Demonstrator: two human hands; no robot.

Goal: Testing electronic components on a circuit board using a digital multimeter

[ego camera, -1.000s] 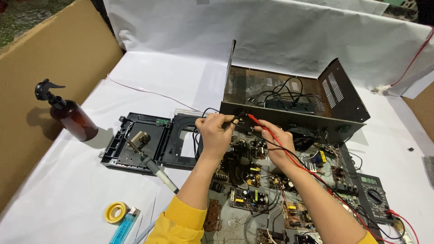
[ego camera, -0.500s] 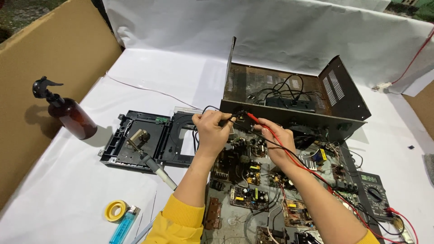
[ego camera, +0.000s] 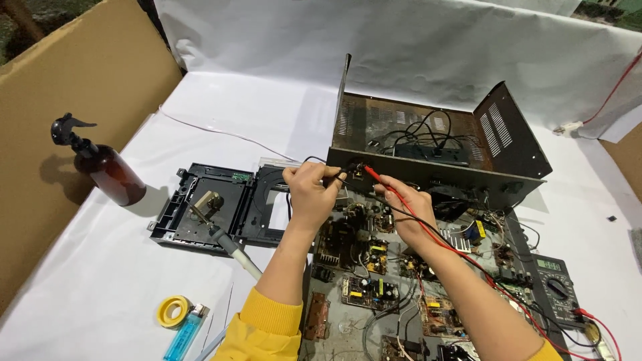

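Left hand (ego camera: 311,192) is pinched shut on a thin black test probe (ego camera: 338,178), right hand (ego camera: 409,208) closed on a red test probe (ego camera: 376,178); both tips sit close together at the front edge of the open dark metal chassis (ego camera: 428,144), just above the exposed circuit boards (ego camera: 364,257). Red and black leads trail back to the black handheld multimeter (ego camera: 554,284) at the right. Off to the left: black plastic disc-drive tray (ego camera: 214,210), brown spray bottle (ego camera: 105,167), yellow tape roll (ego camera: 174,311) beside a blue lighter (ego camera: 184,331), all on the white table cover (ego camera: 93,267).
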